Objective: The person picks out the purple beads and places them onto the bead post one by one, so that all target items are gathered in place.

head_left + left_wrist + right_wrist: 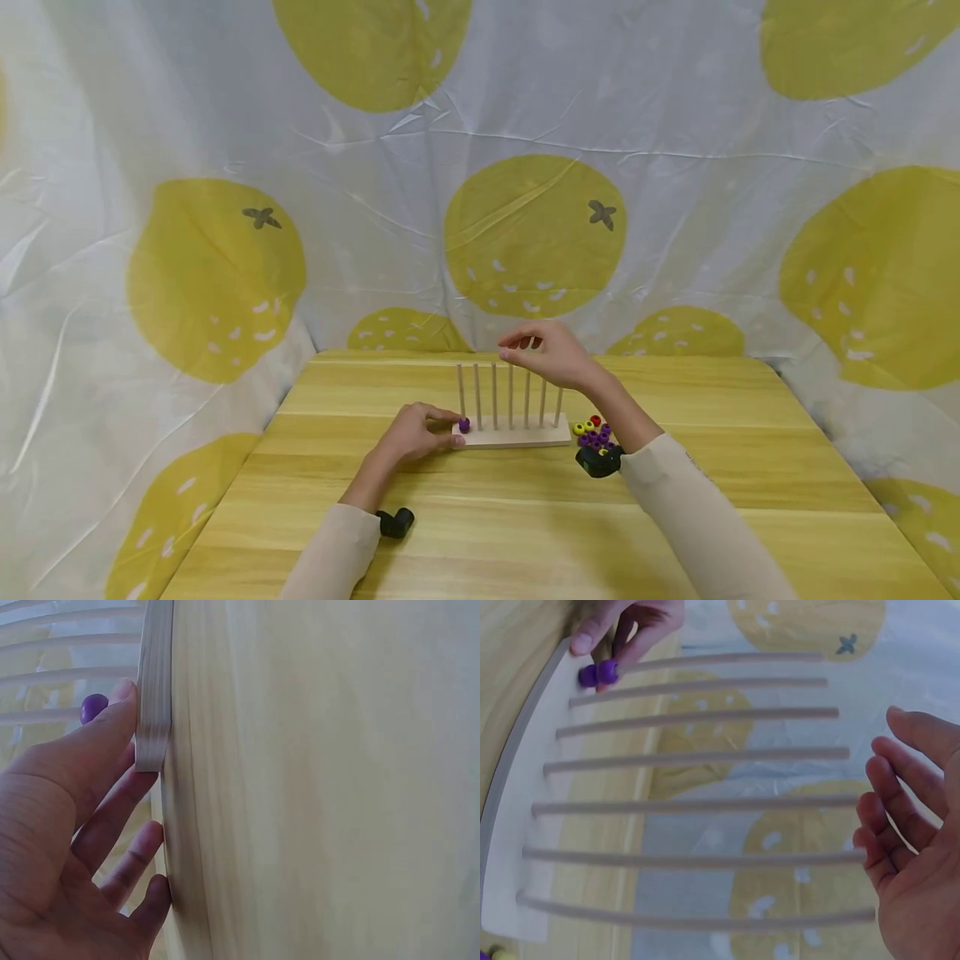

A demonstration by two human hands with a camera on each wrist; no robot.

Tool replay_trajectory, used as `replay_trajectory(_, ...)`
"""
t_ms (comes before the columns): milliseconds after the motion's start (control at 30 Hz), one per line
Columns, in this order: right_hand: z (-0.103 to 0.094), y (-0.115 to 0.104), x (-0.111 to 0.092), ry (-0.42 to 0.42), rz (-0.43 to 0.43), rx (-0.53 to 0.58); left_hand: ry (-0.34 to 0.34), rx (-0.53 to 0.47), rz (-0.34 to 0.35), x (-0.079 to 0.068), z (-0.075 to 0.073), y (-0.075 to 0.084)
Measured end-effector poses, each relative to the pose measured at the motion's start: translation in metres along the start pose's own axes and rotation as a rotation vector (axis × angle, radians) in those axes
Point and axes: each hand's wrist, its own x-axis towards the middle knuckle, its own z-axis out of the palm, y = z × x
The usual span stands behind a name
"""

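Observation:
A pale wooden peg rack (517,436) with several upright pegs stands on the table. My left hand (416,430) holds the left end of its base between thumb and fingers, as the left wrist view shows at the wooden edge (155,690). Two purple beads (607,671) sit low on the end peg beside that hand, one above the other in the right wrist view. My right hand (551,354) hovers by the peg tops. Its fingers (904,784) are loosely bent with no bead between them and the thumb.
Right of the rack lies a small pile of loose beads (594,437), purple, yellow and red, partly hidden by the black camera (598,461) on the right wrist. A curtain with yellow fruit prints (536,237) hangs behind the wooden table (517,533).

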Motion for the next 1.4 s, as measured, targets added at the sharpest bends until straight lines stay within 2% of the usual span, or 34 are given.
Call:
replay_trajectory(433, -0.037, 0.027, -0.055, 0.107, 0.068, -0.013, 0.028, 0.031, 0.031, 0.0, 0.001, -0.004)
replay_trajectory(767, -0.054, 0.056, -0.1, 0.177, 0.136, -0.071, 0.027, 0.008, -0.007, -0.001, 0.0, -0.001)
replay_trajectory(1033, -0.053, 0.087, -0.129, 0.196, 0.193, -0.119, 0.021, -0.086, -0.04, -0.001, 0.005, -0.008)
replay_trajectory(1400, -0.033, 0.132, -0.157, 0.169, 0.25, -0.112, -0.004, -0.307, -0.06, 0.0, 0.004, -0.015)
